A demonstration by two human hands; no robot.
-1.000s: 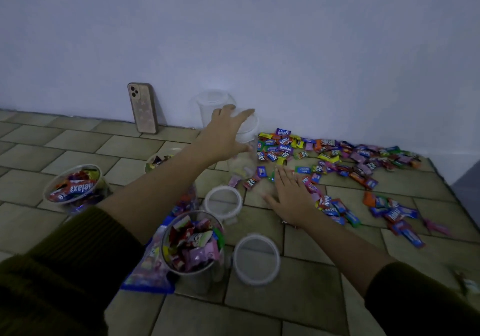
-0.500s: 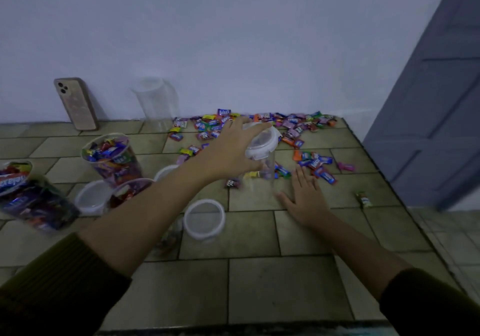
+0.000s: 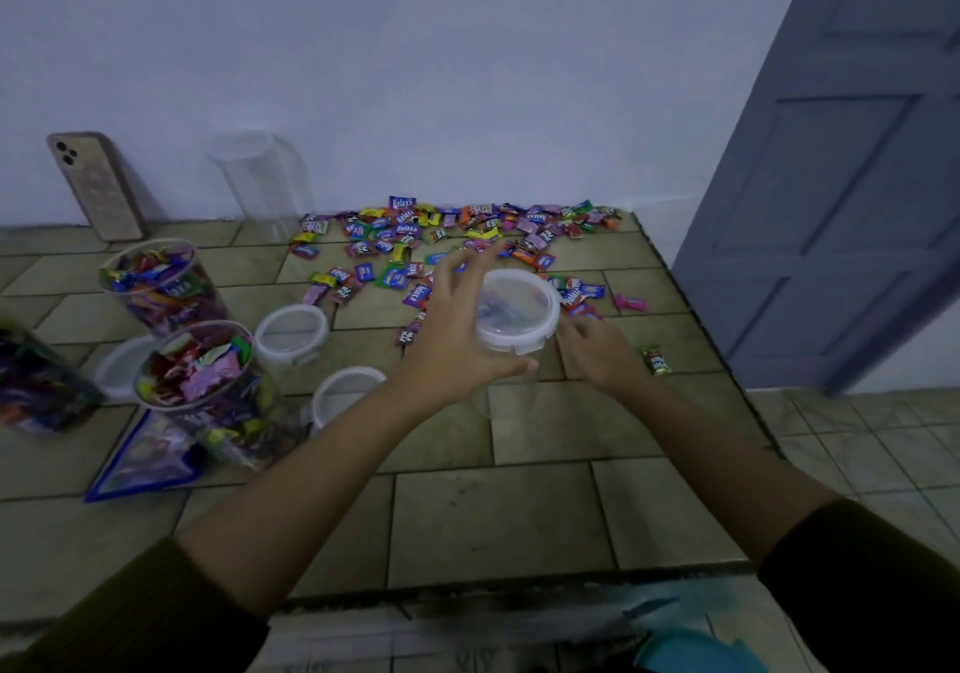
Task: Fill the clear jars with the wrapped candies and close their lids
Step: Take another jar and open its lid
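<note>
While the left hand curls round the lidded jar, the right hand has lifted, loose.

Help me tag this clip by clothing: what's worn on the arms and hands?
Left hand and right hand are bare: no gloves, rings or watch visible. The left sleeve is dark olive ribbed knit; the right sleeve looks similar but darker.

The left hand and the right hand are bare, as are the forearms behind them. Well back from each wrist begins a dark olive-green knitted sleeve. The left sleeve shows fine ribbing towards its cuff. The right sleeve looks darker, its weave too dim to tell.
</note>
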